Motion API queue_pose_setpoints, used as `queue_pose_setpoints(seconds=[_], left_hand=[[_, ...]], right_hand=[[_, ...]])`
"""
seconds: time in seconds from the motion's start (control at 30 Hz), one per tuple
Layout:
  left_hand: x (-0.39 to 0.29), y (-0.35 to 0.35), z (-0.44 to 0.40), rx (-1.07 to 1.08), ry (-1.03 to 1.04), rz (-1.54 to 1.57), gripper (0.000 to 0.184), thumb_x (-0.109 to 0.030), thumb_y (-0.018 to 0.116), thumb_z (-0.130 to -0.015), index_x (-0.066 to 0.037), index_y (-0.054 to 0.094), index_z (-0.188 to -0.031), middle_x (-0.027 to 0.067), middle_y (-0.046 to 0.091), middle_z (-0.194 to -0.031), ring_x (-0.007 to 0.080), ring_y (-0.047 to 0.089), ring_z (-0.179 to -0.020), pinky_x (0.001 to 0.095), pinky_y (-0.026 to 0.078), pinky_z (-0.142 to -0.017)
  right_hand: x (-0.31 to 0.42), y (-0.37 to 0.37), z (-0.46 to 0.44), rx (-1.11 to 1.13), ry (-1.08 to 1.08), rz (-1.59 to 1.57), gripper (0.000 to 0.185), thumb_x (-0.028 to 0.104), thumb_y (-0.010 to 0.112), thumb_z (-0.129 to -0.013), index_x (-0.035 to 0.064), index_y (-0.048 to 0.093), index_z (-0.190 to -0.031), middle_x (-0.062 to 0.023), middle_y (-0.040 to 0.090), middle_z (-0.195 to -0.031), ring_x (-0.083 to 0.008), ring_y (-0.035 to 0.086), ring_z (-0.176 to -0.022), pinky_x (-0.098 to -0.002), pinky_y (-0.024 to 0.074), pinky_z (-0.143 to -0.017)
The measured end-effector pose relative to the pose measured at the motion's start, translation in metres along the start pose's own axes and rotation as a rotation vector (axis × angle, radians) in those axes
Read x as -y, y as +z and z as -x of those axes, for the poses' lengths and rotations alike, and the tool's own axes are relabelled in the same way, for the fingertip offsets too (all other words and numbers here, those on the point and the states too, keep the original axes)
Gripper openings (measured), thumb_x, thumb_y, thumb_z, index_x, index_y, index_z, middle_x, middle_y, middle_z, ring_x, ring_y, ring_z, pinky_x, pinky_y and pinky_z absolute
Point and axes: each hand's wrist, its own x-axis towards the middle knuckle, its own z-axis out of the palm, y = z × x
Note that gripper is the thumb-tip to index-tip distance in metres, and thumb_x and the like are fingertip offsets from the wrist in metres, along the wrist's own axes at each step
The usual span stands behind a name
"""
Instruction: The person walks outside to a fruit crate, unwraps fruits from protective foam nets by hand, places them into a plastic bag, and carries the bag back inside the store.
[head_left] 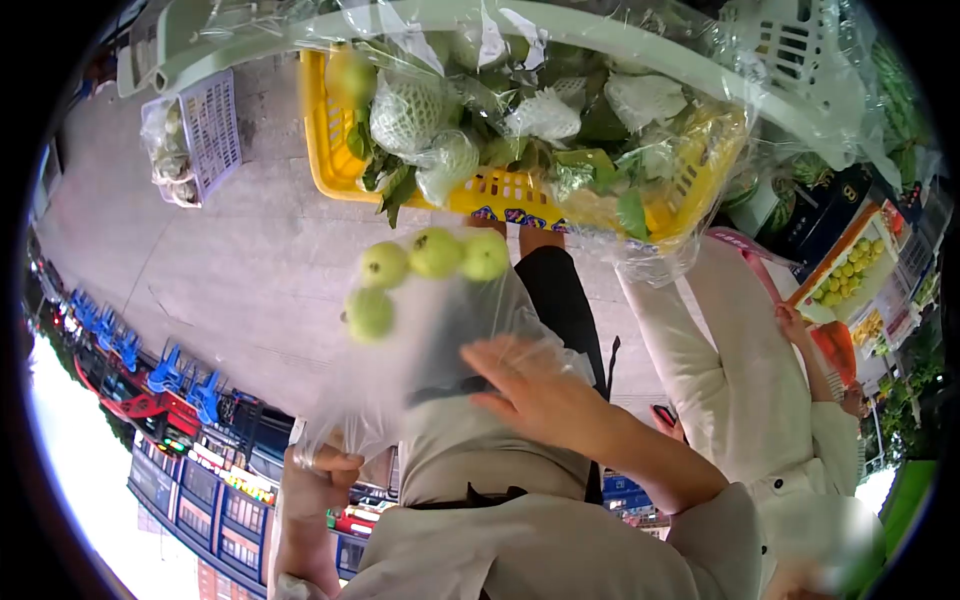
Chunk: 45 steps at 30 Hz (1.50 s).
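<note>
Clear plastic bag [405, 335], one: held in front of the wearer's body, over the floor [270, 300], blurred in its middle on my feed.

Contents: four round green fruits [436, 254], bunched at the end away from the wearer, three in a row and one beside them. I judge that their weight settles them there and draws the film out.

Left hand [325, 475], one: fingers closed, gripping gathered film at the near end of the bag; as I read it, this hand carries the load, pinched where the plastic bunches most easily.

Right hand [525, 385], one: fingers extended and spread a little, thumb apart, beside the bag's other side. I read it as placed to steady or shape the film; whether it touches, I cannot tell.

Yellow basket [315, 150], one: beyond the bag, holding leaves and pale fruits in white foam nets [407, 112], the netting probably there against bruising. Loose clear film lies over part of it.

Purple basket [212, 135], one: on the floor, well apart, with wrapped goods at one side.

Bystander [715, 350], one: pale trousers, standing at the wearer's right.
</note>
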Motion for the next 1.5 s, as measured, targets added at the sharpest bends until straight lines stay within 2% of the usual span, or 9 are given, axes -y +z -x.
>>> queue_pose_setpoints(seconds=[0.2,0.27,0.33,0.43,0.63,0.8,1.03,1.27,1.5], left_hand=[[-0.023,0.032,0.008,0.083,-0.038,-0.048,0.043,-0.004,0.064,-0.051,0.009,0.077,-0.090,0.0125,0.069,-0.072,0.0183,0.064,-0.066,0.0305,0.046,-0.071],[-0.025,0.041,0.001,0.110,-0.071,0.155,0.042,-0.001,0.065,-0.052,0.011,0.076,-0.090,0.0162,0.072,-0.078,0.0205,0.067,-0.071,0.0313,0.048,-0.072],[-0.016,0.028,0.004,0.179,-0.104,0.110,0.041,0.001,0.066,-0.052,0.012,0.076,-0.091,0.0186,0.074,-0.082,0.0213,0.068,-0.073,0.0321,0.049,-0.074],[0.005,0.022,-0.005,0.289,-0.103,0.131,0.041,0.004,0.067,-0.053,0.013,0.075,-0.092,0.0220,0.076,-0.090,0.0222,0.071,-0.074,0.0320,0.051,-0.076],[0.012,0.021,-0.020,0.250,-0.120,0.093,0.041,0.003,0.066,-0.057,0.014,0.075,-0.096,0.0049,0.062,-0.058,0.0116,0.052,-0.048,0.0259,0.034,-0.052],[0.026,0.014,-0.028,0.136,-0.131,0.152,0.042,0.005,0.064,-0.059,0.016,0.074,-0.099,-0.0010,0.050,-0.051,0.0076,0.039,-0.041,0.0278,0.022,-0.048],[0.041,-0.023,-0.041,0.186,-0.126,0.096,0.043,0.001,0.065,-0.068,0.015,0.069,-0.108,-0.0002,0.047,-0.053,0.0069,0.036,-0.043,0.0274,0.022,-0.045],[0.051,-0.037,-0.052,0.186,-0.167,0.099,0.042,-0.002,0.067,-0.070,0.015,0.069,-0.109,-0.0001,0.047,-0.053,0.0062,0.036,-0.043,0.0271,0.023,-0.044],[0.081,-0.036,-0.058,0.154,-0.163,0.202,0.045,0.002,0.064,-0.066,0.019,0.069,-0.108,-0.0002,0.053,-0.056,0.0052,0.042,-0.044,0.0233,0.026,-0.045]], right_hand=[[0.011,-0.105,0.011,0.181,0.137,-0.402,0.067,0.030,0.069,-0.097,0.0094,0.042,-0.154,-0.0176,0.050,-0.152,-0.0358,0.063,-0.123,-0.0425,0.0547,-0.097],[-0.031,-0.146,0.011,0.668,0.191,-1.066,0.066,0.027,0.070,-0.096,0.0051,0.043,-0.153,-0.0165,0.054,-0.149,-0.0297,0.064,-0.123,-0.0385,0.0553,-0.094],[-0.072,-0.144,-0.016,-0.026,0.118,-1.058,0.054,0.025,0.066,-0.100,-0.0034,0.049,-0.143,-0.0167,0.063,-0.135,-0.0230,0.067,-0.113,-0.0348,0.0548,-0.092],[-0.123,-0.147,-0.101,-0.768,0.009,-0.368,0.046,0.027,0.065,-0.101,0.0022,0.057,-0.138,-0.0144,0.064,-0.133,-0.0255,0.064,-0.118,-0.0384,0.0518,-0.097],[-0.263,-0.139,-0.241,-0.745,0.191,0.739,0.080,0.027,0.074,-0.091,0.0160,0.032,-0.159,-0.0070,0.027,-0.167,-0.0379,0.056,-0.131,-0.0429,0.0574,-0.094],[-0.238,-0.129,-0.211,-0.453,0.334,0.698,0.107,0.012,0.076,-0.077,0.0157,0.013,-0.165,-0.0086,0.008,-0.172,-0.0391,0.056,-0.131,-0.0475,0.0611,-0.070],[-0.235,-0.134,-0.167,-0.193,0.653,0.592,0.114,0.050,0.081,-0.079,0.0006,0.018,-0.160,-0.0313,0.029,-0.160,-0.0430,0.051,-0.136,-0.0479,0.0544,-0.099],[-0.208,-0.150,-0.217,-0.810,0.394,0.680,0.062,0.043,0.070,-0.090,0.0018,0.057,-0.134,-0.0246,0.056,-0.138,-0.0422,0.059,-0.120,-0.0521,0.0481,-0.102],[-0.263,-0.146,-0.279,-0.487,0.367,1.212,0.033,0.019,0.052,-0.093,0.0067,0.074,-0.115,-0.0123,0.067,-0.125,-0.0302,0.045,-0.134,-0.0455,0.0299,-0.116]])
